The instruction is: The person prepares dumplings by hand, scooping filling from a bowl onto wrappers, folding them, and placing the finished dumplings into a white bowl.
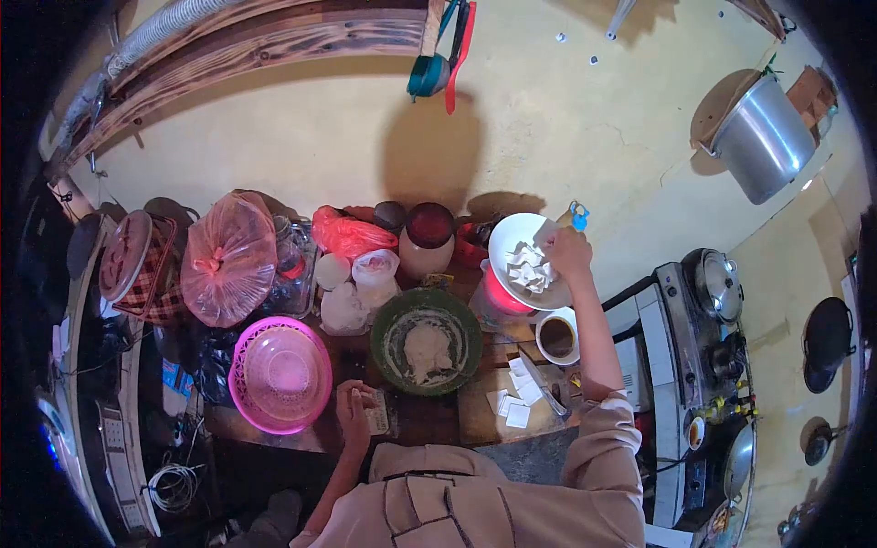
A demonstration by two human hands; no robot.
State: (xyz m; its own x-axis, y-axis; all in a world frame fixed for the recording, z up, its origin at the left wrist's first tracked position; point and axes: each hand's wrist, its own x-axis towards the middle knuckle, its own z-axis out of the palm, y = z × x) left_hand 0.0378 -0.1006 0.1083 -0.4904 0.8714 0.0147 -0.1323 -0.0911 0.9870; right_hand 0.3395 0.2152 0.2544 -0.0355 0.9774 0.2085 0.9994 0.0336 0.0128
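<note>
At the back right of the table, my right hand (568,256) is over the right rim of a white bowl (512,230), its fingers closed. What they pinch, if anything, is hidden. White pieces (530,269) lie piled in this bowl, which sits above a red container (504,294). More flat white squares (518,416) lie on a wooden cutting board (477,402) beside a knife (543,382). My left hand (353,406) rests open at the table's front edge, next to a small pale patterned rectangular thing (377,416).
A green basin (382,315) holds white dough or flour. Left of it is a pink basket (239,402). A cup of dark liquid (557,340) stands near my right forearm. Plastic bags (228,260) and a jar (427,251) line the wall. The stove (681,320) is right.
</note>
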